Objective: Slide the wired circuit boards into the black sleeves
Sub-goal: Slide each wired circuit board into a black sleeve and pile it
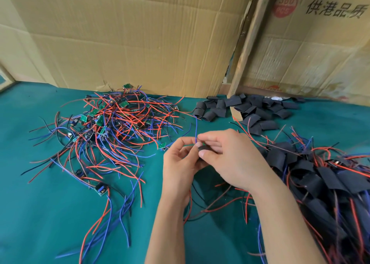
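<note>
At frame centre, the left hand (181, 159) and right hand (230, 153) meet, both pinching a black sleeve (204, 148) with a blue wire (196, 129) rising from it; board hidden.

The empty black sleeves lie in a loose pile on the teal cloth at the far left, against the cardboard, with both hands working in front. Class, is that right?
Not quite. The head view shows the empty black sleeves at the far right of the teal cloth, against the cardboard; the left holds bare wired boards. Both hands, left hand and right hand, work in front.
</note>
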